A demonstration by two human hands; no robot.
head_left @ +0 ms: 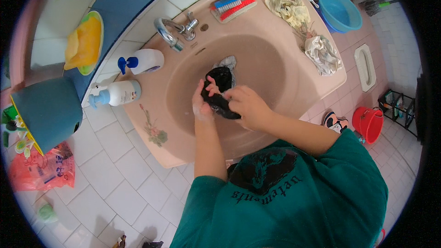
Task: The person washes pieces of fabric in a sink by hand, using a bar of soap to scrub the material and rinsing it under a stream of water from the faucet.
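Observation:
Over the pink sink basin (271,66) both my hands grip a wet, bunched black cloth (221,77); its exact kind is not clear. My left hand (202,103) is curled around its left side, with whitish suds on the wrist. From the right, my right hand (249,108) pinches the lower part of the cloth with bent fingers. Just beyond the black cloth, a grey speckled cloth (229,61) lies in the basin, partly covered. The silver faucet (167,32) stands at the basin's far left, and no water stream shows from it.
Two pump bottles, one with a dark blue top (148,60) and one with a light blue top (123,93), stand left. Brushes (234,5) lie on the back rim. Cream cloth (287,8) and white cloth (322,55) rest right. A blue basin (340,11) and red bucket (367,124) stand beyond.

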